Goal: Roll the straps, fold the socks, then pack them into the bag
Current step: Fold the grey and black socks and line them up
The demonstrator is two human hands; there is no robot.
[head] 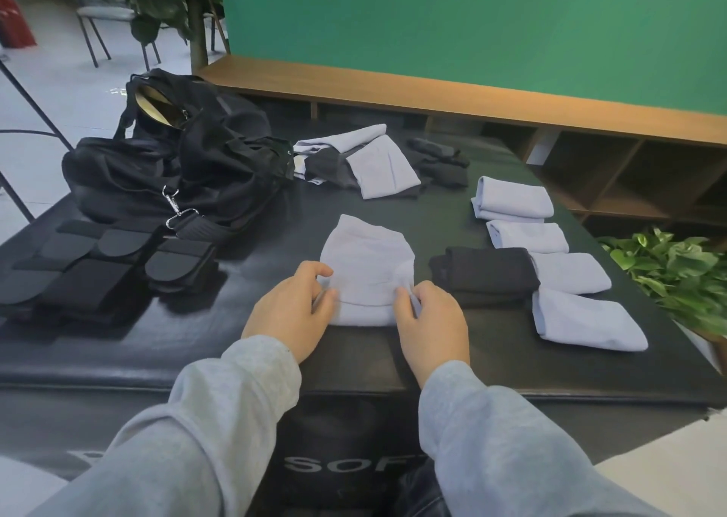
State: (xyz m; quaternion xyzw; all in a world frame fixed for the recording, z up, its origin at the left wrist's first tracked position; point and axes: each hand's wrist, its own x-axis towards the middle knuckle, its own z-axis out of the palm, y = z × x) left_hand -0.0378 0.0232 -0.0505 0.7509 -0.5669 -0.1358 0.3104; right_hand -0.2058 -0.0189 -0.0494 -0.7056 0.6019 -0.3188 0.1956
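I am seeing my left hand [293,312] and right hand [430,322] pinching the near corners of a pale sock [368,272] lying flat on the worktop [275,343]. Folded socks [550,265] are lying to its right, rolled straps [98,269] to its left, and the bag [177,162] is sitting behind the straps.

I read this as a staged indoor studio or activity room, not a home: a green backdrop wall [472,25] rises behind low wooden cubby shelving [590,162], and metal-legged chairs [106,25] stand on a pale tiled floor [59,95] beside potted plants [668,272].
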